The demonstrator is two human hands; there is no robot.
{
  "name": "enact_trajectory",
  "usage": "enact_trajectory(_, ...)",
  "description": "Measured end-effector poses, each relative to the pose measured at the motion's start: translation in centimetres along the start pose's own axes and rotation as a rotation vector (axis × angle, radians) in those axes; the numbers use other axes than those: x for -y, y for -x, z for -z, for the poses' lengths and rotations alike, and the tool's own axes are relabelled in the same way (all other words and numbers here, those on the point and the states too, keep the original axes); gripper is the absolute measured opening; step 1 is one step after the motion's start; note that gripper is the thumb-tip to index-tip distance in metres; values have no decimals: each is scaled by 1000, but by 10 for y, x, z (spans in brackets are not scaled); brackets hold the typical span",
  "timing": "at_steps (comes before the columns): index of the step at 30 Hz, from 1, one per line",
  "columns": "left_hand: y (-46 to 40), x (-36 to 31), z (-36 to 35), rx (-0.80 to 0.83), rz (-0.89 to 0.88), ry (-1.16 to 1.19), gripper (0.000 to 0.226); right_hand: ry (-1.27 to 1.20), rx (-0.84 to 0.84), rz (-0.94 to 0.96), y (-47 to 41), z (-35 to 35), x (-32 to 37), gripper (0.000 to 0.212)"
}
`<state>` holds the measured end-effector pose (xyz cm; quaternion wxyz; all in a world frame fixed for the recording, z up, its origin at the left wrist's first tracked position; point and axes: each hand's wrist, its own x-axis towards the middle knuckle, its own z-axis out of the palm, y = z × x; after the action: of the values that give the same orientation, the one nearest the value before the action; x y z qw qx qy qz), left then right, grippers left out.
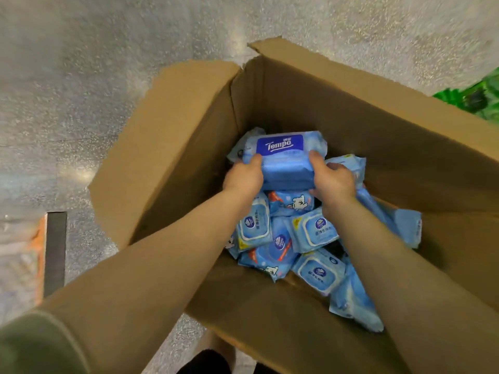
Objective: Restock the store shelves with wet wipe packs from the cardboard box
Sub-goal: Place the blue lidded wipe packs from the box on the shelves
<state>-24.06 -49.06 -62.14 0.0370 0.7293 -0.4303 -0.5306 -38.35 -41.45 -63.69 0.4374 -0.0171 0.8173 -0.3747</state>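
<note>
Blurred floor (81, 90) surrounds box (351, 109); both hands' (244, 176) grip hides pack (286, 157) ends.

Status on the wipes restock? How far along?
Done: cardboard box is open, flaps spread; no shelves in view, so shelved count is unknown. In hand: left hand and right hand grip a Tempo wet wipe pack at its ends, over the pile. Left: many blue wipe packs still lie loose in the box.

Floor view, our surroundings only

We see speckled grey floor (81, 76) with glare patches (overhead light, source unseen), a dark strip (55, 252) beside blurred orange edge (40, 255) at left, green blur (475, 98) at right.
</note>
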Motion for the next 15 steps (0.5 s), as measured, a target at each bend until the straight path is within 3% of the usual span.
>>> enact_trajectory(2,-1,0,-7,-18,12,44,54,-35,16,-19,-2,-3,-1,108)
enact_trajectory(3,0,0,-9,-29,20,76,52,-54,27,-25,-2,-3,-1,102)
enact_trajectory(6,3,2,-8,-31,49,168,51,-103,59,4,9,3,-1,44)
enact_trajectory(9,16,5,1,-10,57,252,49,-187,95,77,29,16,-5,24)
enact_trajectory(11,32,7,9,27,66,341,48,-238,126,130,48,28,-7,40)
enact_trajectory(13,54,5,18,77,80,447,45,-257,129,177,68,44,-9,76)
enact_trajectory(15,78,1,29,138,68,518,43,-268,121,228,94,64,-9,80)
